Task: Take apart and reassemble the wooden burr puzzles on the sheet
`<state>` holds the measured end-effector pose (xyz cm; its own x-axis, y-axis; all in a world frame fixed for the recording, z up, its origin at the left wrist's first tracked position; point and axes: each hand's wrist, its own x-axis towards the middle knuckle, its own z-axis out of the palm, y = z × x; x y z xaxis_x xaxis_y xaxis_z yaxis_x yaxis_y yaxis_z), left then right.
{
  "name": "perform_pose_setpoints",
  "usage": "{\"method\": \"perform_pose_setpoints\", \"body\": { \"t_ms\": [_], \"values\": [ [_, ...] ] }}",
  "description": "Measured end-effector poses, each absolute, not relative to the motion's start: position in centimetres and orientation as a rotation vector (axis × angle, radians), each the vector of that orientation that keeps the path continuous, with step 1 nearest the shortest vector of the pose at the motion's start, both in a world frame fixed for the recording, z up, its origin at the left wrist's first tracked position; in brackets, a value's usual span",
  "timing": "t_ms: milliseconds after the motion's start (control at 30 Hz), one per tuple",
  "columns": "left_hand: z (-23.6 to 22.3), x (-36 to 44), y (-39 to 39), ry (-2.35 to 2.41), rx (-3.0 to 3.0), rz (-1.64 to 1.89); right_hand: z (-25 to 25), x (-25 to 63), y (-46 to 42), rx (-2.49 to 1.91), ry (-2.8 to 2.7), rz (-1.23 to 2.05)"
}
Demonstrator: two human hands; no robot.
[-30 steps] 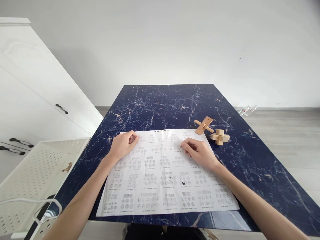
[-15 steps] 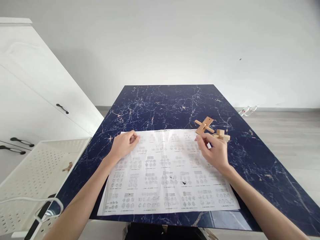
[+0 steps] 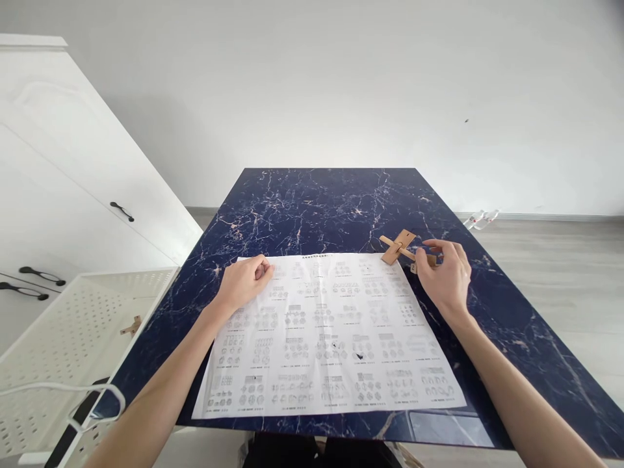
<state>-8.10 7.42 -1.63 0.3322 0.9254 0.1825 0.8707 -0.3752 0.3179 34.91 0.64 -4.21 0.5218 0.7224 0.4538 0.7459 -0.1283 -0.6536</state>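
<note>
A large printed paper sheet [image 3: 312, 338] with rows of small diagrams lies on the blue marbled table [image 3: 331, 201]. My left hand [image 3: 246, 281] rests on its upper left part, fingers curled in and nothing visible in them. Off the sheet's upper right edge, my right hand [image 3: 447, 273] has its thumb and fingers around a wooden block puzzle [image 3: 432, 260], which it mostly hides. Just left of that hand, a wooden cross-shaped piece [image 3: 400, 247], a flat slotted plate with a rod through it, lies against the sheet's top right corner.
On the left, a white perforated basket [image 3: 92, 299] holds a small wooden piece [image 3: 130, 325], and a white cable [image 3: 58, 388] runs over it. White cabinets [image 3: 73, 175] stand behind. Clear bottles [image 3: 480, 220] lie on the floor beyond the table's right side.
My right hand has moved right, off the sheet's upper right corner and onto the wooden block puzzle. My left hand has stayed nearly in place.
</note>
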Motion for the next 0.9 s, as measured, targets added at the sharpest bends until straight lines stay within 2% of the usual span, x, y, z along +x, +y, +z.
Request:
{"method": "perform_pose_setpoints", "body": {
  "t_ms": [200, 600, 767, 900],
  "values": [
    [-1.9, -8.3, 7.5, 1.643, 2.426, 0.504, -4.9, 35.6, 0.7, -1.937, -1.144, 0.170],
    [-2.0, -8.3, 7.4, 1.640, 2.426, 0.515, -4.5, 36.6, 0.8, -1.910, -0.962, 0.184],
    [-2.0, -8.3, 7.3, 1.635, 2.427, 0.532, -3.2, 37.3, 0.3, -1.725, -0.776, 0.198],
    [-1.9, -8.2, 7.1, 1.636, 2.424, 0.576, -2.1, 35.9, -0.2, -1.508, -0.797, 0.364]
  ]
}}
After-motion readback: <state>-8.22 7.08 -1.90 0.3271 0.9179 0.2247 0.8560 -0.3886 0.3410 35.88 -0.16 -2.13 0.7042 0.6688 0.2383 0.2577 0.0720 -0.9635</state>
